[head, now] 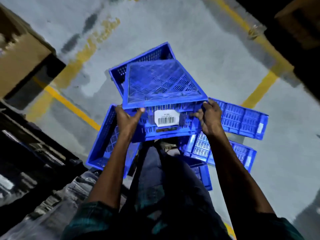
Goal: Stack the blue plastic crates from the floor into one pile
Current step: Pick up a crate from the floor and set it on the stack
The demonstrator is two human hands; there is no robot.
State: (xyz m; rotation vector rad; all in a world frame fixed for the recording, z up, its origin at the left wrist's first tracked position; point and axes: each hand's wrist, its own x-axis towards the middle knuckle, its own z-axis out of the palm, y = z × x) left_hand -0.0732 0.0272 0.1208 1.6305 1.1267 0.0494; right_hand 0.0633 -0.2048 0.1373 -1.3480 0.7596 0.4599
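Both hands clamp the held crate (162, 87) by its near edge: left hand (127, 118) and right hand (210, 116) at opposite corners, fingers curled on the rim. It tips away from the fingertips (underside up), directly over the open crate (138, 63) beyond.

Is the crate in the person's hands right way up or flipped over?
Flipped over: the held crate shows its ribbed base facing up, with the barcode label on its near wall, gripped by the left hand and right hand.
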